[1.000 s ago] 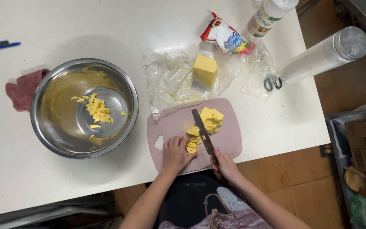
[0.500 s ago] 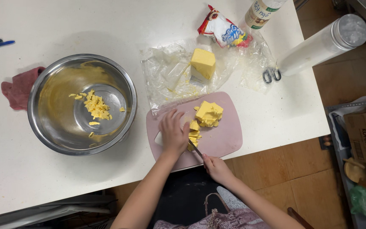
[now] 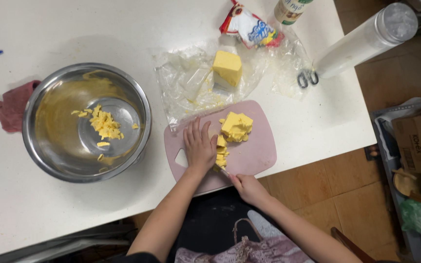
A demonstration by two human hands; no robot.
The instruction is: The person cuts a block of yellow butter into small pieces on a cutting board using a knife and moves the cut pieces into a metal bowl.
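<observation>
Left hand flat, fingers spread wide, pressing on knife blade (mostly hidden) over butter pieces on pink cutting board. Right hand w/ fingers closed on knife handle at board's near edge. Larger butter chunk just beside, steel bowl to the left. Risk, judged: greasy blade slipping under palm; board overhanging tabletop edge, liable to tip.

Bright, even overhead light. White table beyond hands near glare, soft shadow beside bowl. Bowl wall left of left hand shows warm reflections. Focus fair; floor right of hands dimmer.
</observation>
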